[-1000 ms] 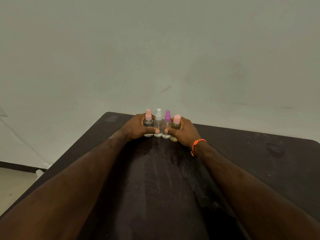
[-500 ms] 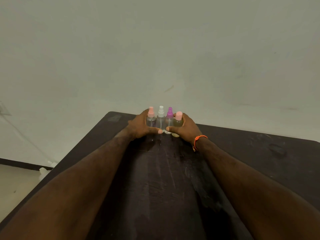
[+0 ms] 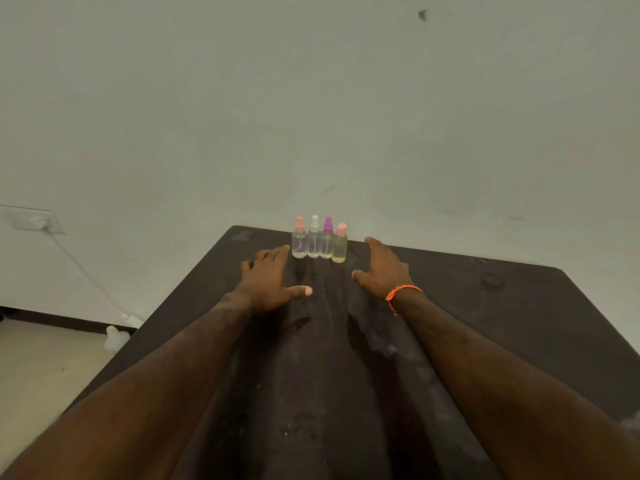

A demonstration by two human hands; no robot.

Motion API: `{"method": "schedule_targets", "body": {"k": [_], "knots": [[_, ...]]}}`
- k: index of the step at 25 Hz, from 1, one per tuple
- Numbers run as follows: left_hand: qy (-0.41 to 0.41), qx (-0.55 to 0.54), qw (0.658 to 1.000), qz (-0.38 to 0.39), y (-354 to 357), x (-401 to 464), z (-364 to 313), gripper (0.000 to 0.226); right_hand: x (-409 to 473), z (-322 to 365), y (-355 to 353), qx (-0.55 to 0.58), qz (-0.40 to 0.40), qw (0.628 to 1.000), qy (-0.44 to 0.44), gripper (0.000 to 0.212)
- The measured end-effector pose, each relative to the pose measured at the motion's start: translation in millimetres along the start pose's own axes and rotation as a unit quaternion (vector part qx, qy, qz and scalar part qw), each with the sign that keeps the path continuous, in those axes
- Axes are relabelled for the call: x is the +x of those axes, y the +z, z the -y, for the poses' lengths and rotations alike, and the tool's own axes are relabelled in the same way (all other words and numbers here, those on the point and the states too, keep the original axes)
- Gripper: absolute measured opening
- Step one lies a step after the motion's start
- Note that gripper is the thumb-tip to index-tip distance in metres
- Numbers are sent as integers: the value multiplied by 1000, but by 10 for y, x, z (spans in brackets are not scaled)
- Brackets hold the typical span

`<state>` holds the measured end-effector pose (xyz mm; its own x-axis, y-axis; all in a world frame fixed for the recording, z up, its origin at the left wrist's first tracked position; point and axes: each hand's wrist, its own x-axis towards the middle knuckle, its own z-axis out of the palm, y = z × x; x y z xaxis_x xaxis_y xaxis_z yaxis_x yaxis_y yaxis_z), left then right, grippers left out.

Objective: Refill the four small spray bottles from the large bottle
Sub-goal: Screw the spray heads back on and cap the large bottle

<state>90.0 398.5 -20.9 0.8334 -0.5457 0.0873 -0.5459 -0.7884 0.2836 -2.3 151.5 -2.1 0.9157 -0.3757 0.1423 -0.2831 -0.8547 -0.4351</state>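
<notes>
Both hands have let go and drawn back, fingers spread: left hand [image 3: 268, 284] and right hand [image 3: 382, 268] flank four small clear plastic spray bottles [image 3: 319, 241], standing upright, touching, beyond them near the dark desk's [image 3: 502, 323] far edge. No large bottle shows, so refilling seems unstarted.

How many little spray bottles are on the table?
4, upright in a tight row at the table's far edge, left to right: pink-capped bottle, white-capped bottle, purple-capped bottle, and yellowish bottle with a pink cap. None seems hidden.
</notes>
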Motion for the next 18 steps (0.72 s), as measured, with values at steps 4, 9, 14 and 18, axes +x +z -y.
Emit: {"method": "schedule_targets", "body": {"k": [4, 9, 14, 18], "knots": [[55, 62, 997, -5, -88, -818, -375, 102, -918, 15, -265, -76, 10, 996, -35, 81], [98, 79, 992, -9, -31, -1709, -899, 101, -2038, -174, -397, -116, 3, 992, -53, 79], [135, 80, 987, 22, 142, -2291, -1373, 106, -2865, -387, -481, -138, -7, 988, -75, 76], [154, 73, 985, 35, 194, -2443, -1592, 110, -3120, -417, -559, -148, -14, 986, -71, 76]]}}
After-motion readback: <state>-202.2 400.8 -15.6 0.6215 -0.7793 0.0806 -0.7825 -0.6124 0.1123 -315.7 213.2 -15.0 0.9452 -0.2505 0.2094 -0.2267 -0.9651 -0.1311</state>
